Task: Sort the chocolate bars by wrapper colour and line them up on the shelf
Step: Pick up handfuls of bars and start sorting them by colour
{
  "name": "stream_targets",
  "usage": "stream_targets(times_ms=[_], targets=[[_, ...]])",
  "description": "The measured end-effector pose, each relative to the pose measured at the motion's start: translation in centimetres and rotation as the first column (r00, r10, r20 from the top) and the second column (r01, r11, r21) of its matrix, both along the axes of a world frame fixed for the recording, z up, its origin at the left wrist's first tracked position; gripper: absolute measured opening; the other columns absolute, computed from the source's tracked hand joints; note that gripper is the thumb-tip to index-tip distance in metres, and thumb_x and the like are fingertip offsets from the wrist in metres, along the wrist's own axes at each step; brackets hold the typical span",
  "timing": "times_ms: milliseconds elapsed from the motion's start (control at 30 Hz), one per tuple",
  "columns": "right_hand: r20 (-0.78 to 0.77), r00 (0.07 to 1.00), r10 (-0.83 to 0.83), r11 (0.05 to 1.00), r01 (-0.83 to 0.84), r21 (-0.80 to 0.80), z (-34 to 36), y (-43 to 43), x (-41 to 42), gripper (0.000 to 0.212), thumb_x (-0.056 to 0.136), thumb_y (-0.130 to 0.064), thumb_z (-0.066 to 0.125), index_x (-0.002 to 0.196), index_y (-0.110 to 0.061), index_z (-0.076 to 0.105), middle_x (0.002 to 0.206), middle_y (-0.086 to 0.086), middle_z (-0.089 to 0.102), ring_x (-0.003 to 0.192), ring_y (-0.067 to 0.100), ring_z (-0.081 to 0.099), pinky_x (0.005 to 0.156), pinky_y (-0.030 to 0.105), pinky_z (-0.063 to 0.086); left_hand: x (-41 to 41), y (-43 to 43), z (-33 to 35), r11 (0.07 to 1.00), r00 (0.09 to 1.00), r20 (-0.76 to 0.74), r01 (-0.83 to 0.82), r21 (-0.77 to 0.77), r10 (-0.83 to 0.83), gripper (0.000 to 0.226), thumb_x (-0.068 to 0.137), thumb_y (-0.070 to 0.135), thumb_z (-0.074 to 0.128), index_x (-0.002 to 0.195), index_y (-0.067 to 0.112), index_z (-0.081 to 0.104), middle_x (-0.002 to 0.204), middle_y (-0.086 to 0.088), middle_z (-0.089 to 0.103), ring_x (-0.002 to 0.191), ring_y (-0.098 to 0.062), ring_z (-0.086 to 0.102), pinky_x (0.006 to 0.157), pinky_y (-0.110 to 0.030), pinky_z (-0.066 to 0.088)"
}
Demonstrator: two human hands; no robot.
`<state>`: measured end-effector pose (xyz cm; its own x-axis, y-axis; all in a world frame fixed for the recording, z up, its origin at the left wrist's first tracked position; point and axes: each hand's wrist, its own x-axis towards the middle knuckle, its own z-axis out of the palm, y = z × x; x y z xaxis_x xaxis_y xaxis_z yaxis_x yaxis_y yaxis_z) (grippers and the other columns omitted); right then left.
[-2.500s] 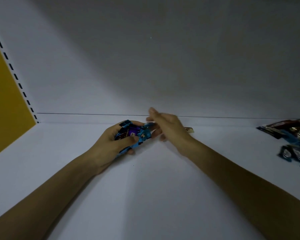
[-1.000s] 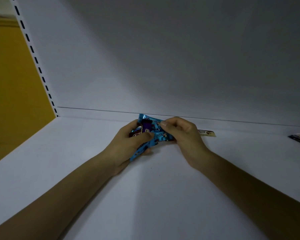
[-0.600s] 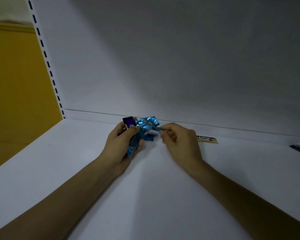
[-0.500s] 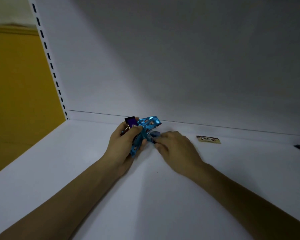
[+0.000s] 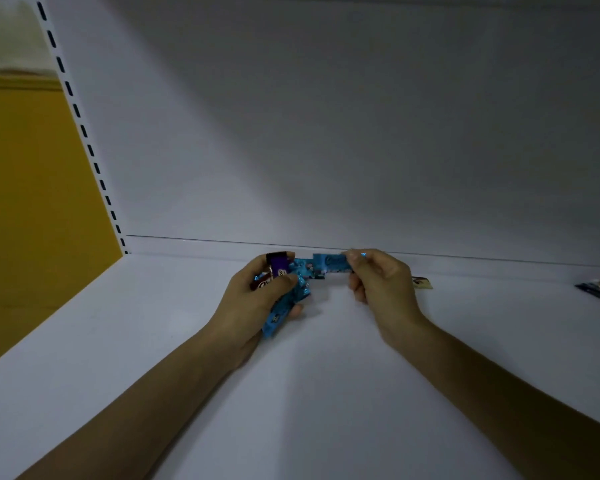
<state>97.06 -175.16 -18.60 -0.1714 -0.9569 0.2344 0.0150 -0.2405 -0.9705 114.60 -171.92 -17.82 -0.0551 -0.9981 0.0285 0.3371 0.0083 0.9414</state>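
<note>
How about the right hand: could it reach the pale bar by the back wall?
Probably yes: the pale bar lies just beyond the right hand, nothing between, though it pinches a blue bar.

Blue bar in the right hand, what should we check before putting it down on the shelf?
1. Right hand pinches the blue bar: ok.
2. The blue bar is clear of the bunch of bars: cannot tell, their ends overlap in view.
3. Left hand grips the bunch of bars: ok.
4. Bunch sorted by colour: not ok, blue, purple and brown mixed.
5. Bare shelf to set it on: ok.
6. Cream bar lying out of the way, by the back wall: ok.
</note>
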Motion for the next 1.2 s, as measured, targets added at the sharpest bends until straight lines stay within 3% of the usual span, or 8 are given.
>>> stream_targets(times_ms=[100,200,300,367,533,667,867,1200], targets=[[0.057,0.998,-0.015,1.0,0.014,0.021,-0.2,-0.4,0.0,0.014,0.095,-0.011,0.053,0.092,-0.011,0.066,0.055,-0.004,0.06,0.044,0.004,0.048,0.045,0.014,0.042,-0.1,-0.1,0.1,0.991,0.988,-0.086,-0.12,0.067,0.126,0.019,0.089,0.004,0.061,0.107,0.011,0.059,0.095,-0.008,0.071,0.072,-0.016,0.071,0.057,-0.025,0.055],[-0.197,0.979,0.042,0.998,-0.049,-0.029,-0.7,-0.3,0.5,0.02,0.096,-0.007,0.05,0.106,-0.014,0.066,0.092,0.012,0.071,0.076,0.016,0.066,0.073,0.024,0.054,0.1,-0.3,0.2,0.976,0.974,-0.109,-0.186,0.116,0.198,0.011,0.089,0.006,0.062,0.096,0.009,0.056,0.099,-0.011,0.068,0.072,-0.015,0.068,0.064,-0.027,0.055],[-0.851,0.519,0.085,0.981,-0.193,-0.019,-2.0,-0.5,0.8,0.038,0.098,-0.026,0.046,0.136,-0.023,0.05,0.137,0.007,0.053,0.128,0.024,0.044,0.105,0.033,0.034,0.2,-0.2,0.1,0.984,0.98,-0.112,-0.154,0.09,0.164,0.007,0.088,0.006,0.063,0.088,0.011,0.058,0.094,-0.012,0.07,0.07,-0.015,0.07,0.06,-0.026,0.055],[-0.941,0.319,0.113,0.967,-0.253,0.031,-2.5,-0.6,1.2,0.045,0.1,-0.032,0.038,0.145,-0.026,0.036,0.153,0.002,0.032,0.143,0.019,0.021,0.115,0.034,0.016,0.1,0.0,0.0,0.99,0.988,-0.079,-0.125,0.06,0.13,0.007,0.088,0.005,0.063,0.092,0.009,0.059,0.095,-0.012,0.071,0.072,-0.015,0.071,0.059,-0.026,0.055],[-0.4,0.898,0.183,0.969,-0.235,-0.083,-1.1,0.2,0.8,0.023,0.1,-0.021,0.043,0.108,-0.02,0.064,0.104,-0.006,0.066,0.104,0.0,0.057,0.086,0.014,0.044,0.3,0.2,0.1,0.999,0.999,-0.002,-0.053,0.007,0.053,0.014,0.087,0.005,0.062,0.101,0.005,0.062,0.095,-0.009,0.073,0.077,-0.015,0.071,0.06,-0.025,0.056],[-0.209,0.934,0.289,0.95,-0.307,-0.057,-0.3,0.5,0.6,0.01,0.093,-0.017,0.058,0.086,-0.019,0.064,0.074,-0.003,0.072,0.072,0.007,0.068,0.068,0.016,0.052,0.1,0.3,0.1,0.999,0.995,0.093,-0.024,-0.031,0.027,0.015,0.088,0.004,0.062,0.102,0.008,0.066,0.096,-0.008,0.073,0.084,-0.017,0.07,0.063,-0.025,0.057],[-0.001,1.0,0.013,0.999,-0.013,-0.042,0.4,0.4,-0.1,0.015,0.094,-0.017,0.057,0.079,-0.019,0.06,0.061,-0.003,0.068,0.053,0.009,0.063,0.053,0.018,0.05,-0.3,0.0,0.3,0.999,0.994,0.097,-0.043,-0.018,0.045,0.01,0.087,0.005,0.063,0.095,0.01,0.064,0.085,-0.001,0.075,0.076,-0.011,0.071,0.057,-0.021,0.054],[-0.452,0.856,-0.249,0.938,0.097,-0.333,-0.9,1.4,0.2,0.023,0.09,-0.024,0.063,0.111,-0.018,0.071,0.084,-0.004,0.074,0.074,0.011,0.068,0.069,0.037,0.057,-0.2,-0.1,-0.3,0.996,0.994,-0.063,-0.085,0.019,0.086,0.006,0.088,0.01,0.063,0.094,0.009,0.062,0.091,-0.004,0.075,0.082,-0.015,0.072,0.061,-0.023,0.056]])
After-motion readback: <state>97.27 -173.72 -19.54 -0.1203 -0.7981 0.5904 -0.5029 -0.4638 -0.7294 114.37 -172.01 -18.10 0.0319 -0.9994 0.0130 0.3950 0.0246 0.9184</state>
